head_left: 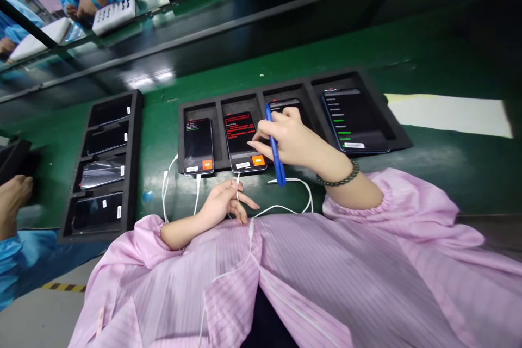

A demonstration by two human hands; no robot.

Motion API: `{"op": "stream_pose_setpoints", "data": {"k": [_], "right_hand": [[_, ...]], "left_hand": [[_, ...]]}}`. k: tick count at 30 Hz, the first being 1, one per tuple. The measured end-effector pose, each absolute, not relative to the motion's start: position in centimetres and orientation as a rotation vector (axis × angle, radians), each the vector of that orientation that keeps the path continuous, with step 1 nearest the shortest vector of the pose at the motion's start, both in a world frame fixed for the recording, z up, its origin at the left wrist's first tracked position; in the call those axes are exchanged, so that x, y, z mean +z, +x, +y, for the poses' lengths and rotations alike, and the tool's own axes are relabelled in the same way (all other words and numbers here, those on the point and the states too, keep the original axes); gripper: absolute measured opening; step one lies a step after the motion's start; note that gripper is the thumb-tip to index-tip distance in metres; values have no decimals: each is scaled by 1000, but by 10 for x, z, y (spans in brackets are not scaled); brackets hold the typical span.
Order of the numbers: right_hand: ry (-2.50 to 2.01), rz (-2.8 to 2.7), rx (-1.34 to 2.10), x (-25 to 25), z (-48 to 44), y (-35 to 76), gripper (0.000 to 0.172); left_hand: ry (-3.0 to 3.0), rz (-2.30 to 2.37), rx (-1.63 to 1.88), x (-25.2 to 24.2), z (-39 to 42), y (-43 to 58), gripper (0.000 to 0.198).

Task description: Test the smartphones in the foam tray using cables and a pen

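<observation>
Gripping blue pen [274,147] in right hand [287,136], frame centre; holding fingertips at right edge of red-text phone [238,147], lying left of centre, lengthwise up-frame. Resting left hand [224,200] below, by white plug [238,178]; not showing whether pinching.

head camera looks steeply down at nearby bench [444,174].

The right hand [292,138] hides much of the third phone [281,105] from left in the tray [395,133]. Red text [238,126] on the second phone [241,151] is too small to read. At near left, a blue sleeve [7,266] is cut off.
</observation>
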State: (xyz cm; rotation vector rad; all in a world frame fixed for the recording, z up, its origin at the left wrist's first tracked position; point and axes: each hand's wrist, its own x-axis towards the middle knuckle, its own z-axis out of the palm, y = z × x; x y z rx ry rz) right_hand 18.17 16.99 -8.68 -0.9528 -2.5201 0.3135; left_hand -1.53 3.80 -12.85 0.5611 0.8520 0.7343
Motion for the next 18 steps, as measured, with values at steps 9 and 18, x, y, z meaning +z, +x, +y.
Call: {"op": "stream_pose_setpoints", "data": {"k": [9, 18], "right_hand": [[-1063, -2654, 315, -90, 161, 167, 16], [-1006, -2740, 188, -94, 160, 167, 22]], "left_hand": [[458, 838, 774, -125, 43, -8, 47], [235, 947, 735, -108, 58, -9, 30]]}}
